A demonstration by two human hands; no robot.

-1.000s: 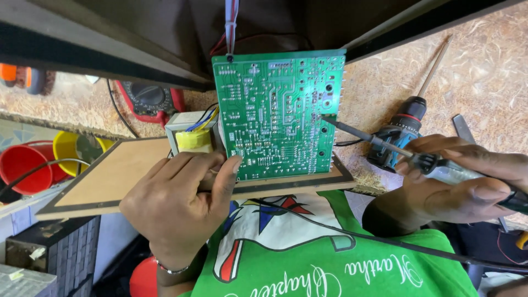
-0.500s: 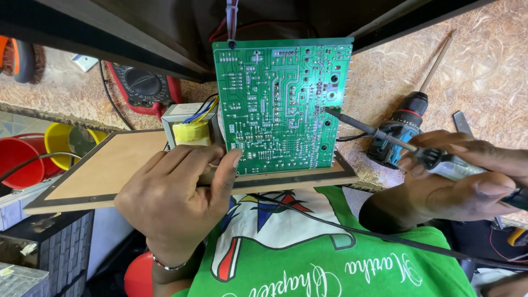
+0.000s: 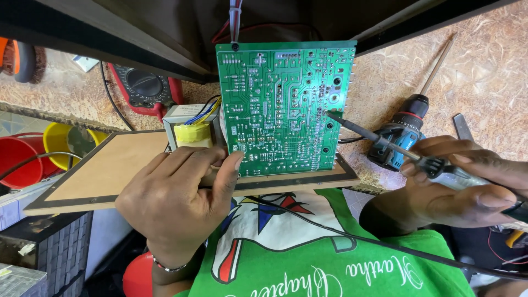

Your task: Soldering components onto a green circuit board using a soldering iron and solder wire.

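Propping a green circuit board (image 3: 283, 104) upright, solder side toward the camera, on a thin brown panel with dark edging (image 3: 104, 170). Left hand (image 3: 176, 201) curled at the board's lower left corner, thumb pressed against the green face, fingers wrapped behind, near a small transformer with yellow tape (image 3: 192, 131) and blue and yellow leads. Right hand (image 3: 467, 184) closed around the handle of a soldering iron (image 3: 385, 144), held like a pen; dark tip touching, or just off, the board's right side near a bright spot, too fine to tell which. Black cord running from the iron across a green printed shirt (image 3: 330, 258).

Labels and markings: white legend print scattered over the green board, too small to make out; white script and a red, white and blue emblem on the shirt.

Beyond: red multimeter (image 3: 144, 88) on the chipboard bench, blue and black cordless drill (image 3: 399, 129) just behind the iron, red and yellow tubs (image 3: 33, 151) at far left, below bench level.
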